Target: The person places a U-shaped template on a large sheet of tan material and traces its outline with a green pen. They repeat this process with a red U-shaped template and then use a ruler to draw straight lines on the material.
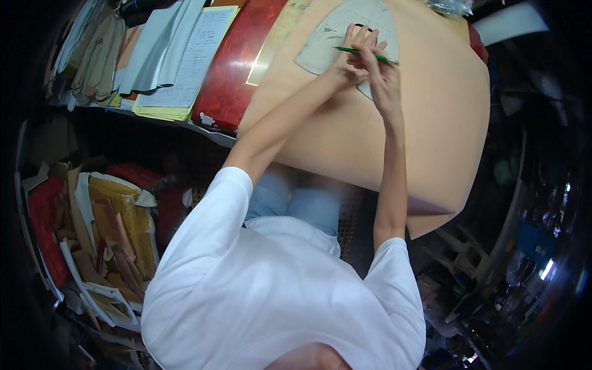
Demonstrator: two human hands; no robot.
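A large sheet of tan leather-like material (441, 117) lies over the table and hangs past its near edge. On its far part rests a pale grey, rounded pattern piece (320, 49) with dark marks and a small dark slot. My left hand (349, 64) lies on the pattern piece with its fingers spread. Just right of it, partly overlapping it, my right hand (386, 86) is closed on a green pencil (344, 49). The pencil lies nearly level across both hands, and its right end is near the pattern's right edge.
A red glossy board (235, 55) lies left of the sheet, beside papers on a yellow pad (179, 80) and folded grey material (161, 43). Brown pattern pieces (102, 58) stand further left. Scraps fill a container (117, 228) at lower left. Clear plastic (450, 6) lies at the far edge.
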